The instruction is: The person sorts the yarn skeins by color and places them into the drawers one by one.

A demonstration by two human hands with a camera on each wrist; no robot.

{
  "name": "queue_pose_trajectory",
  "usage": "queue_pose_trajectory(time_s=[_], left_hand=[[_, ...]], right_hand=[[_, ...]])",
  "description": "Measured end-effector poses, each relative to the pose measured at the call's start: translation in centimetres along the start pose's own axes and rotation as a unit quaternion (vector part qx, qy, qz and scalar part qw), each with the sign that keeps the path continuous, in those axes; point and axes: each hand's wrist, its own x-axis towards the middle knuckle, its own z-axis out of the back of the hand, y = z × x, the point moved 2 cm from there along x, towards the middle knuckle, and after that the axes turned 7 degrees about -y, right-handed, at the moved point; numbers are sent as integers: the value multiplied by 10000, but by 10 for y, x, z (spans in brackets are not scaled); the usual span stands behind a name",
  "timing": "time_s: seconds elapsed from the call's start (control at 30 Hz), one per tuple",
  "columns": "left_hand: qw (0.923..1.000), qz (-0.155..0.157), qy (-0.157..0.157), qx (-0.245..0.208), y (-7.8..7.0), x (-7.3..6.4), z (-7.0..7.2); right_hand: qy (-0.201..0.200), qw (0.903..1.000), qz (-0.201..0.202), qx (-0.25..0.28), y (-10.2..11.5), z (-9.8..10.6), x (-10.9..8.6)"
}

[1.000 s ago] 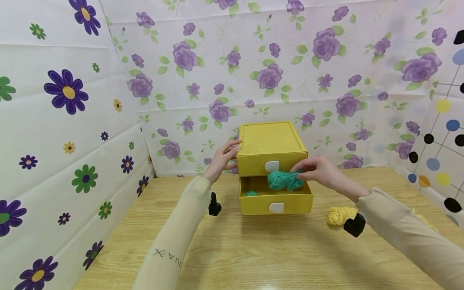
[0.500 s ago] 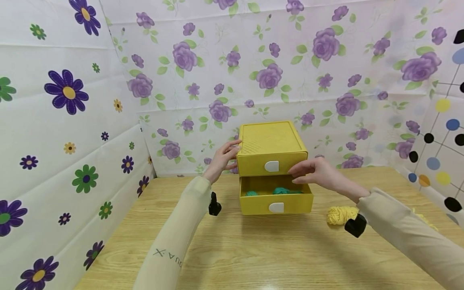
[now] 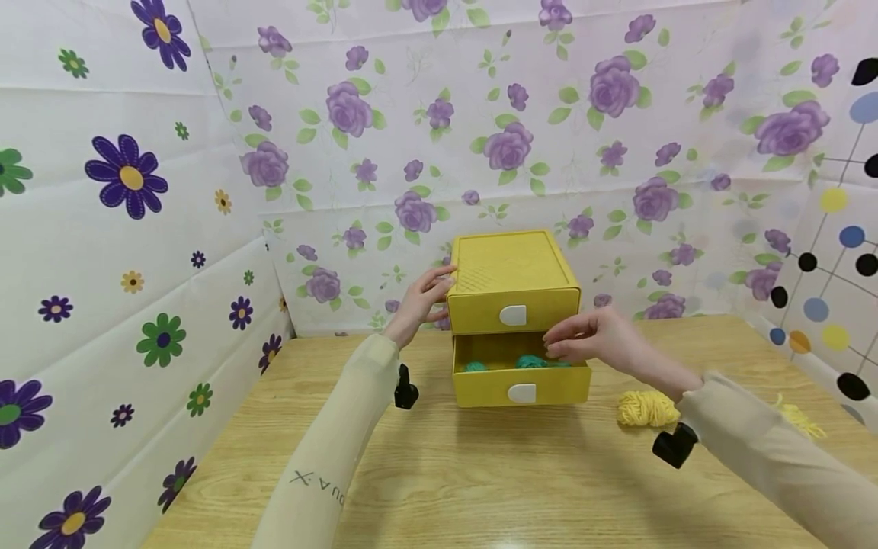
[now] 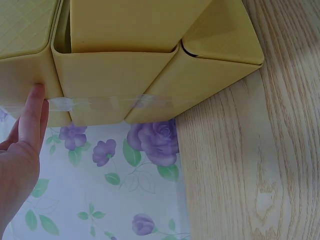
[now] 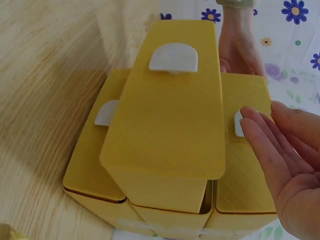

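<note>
A yellow drawer cabinet (image 3: 514,263) stands on the table with its middle drawer (image 3: 473,389) pulled out. Inside that drawer lie a teal yarn skein (image 3: 530,361) and, to its left, a second bit of teal yarn (image 3: 475,367); the front wall hides their lower parts. My left hand (image 3: 415,306) rests its fingertips on the cabinet's left side, as the left wrist view also shows with a finger (image 4: 33,117) against the side wall. At the drawer's right end hovers my right hand (image 3: 598,340), fingers slightly bent and holding nothing.
On the table (image 3: 439,480), to the right of the cabinet, lies a yellow yarn skein (image 3: 647,409), with more yellow yarn (image 3: 799,419) farther right, partly behind the sleeve. Flower-patterned sheets (image 3: 357,191) enclose the back and left. Other drawers have white handles (image 5: 106,114).
My right hand has let go of the teal skein, which dropped from above the drawer into it. The hand then shifted slightly down and left. My left hand has stayed put.
</note>
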Motion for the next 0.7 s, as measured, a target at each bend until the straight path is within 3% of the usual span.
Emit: queue_pose_trajectory(time_s=[0.27, 0.4, 0.7], left_hand=[[10000, 38, 29, -11, -8, -6, -1], [10000, 7, -39, 22, -2, -2, -1], [10000, -28, -62, -6, -2, -2, -1]], right_hand=[[138, 9996, 44, -233, -5, -11, -8], [173, 9993, 107, -315, -10, -17, -13], [47, 9957, 300, -870, -18, -27, -20]])
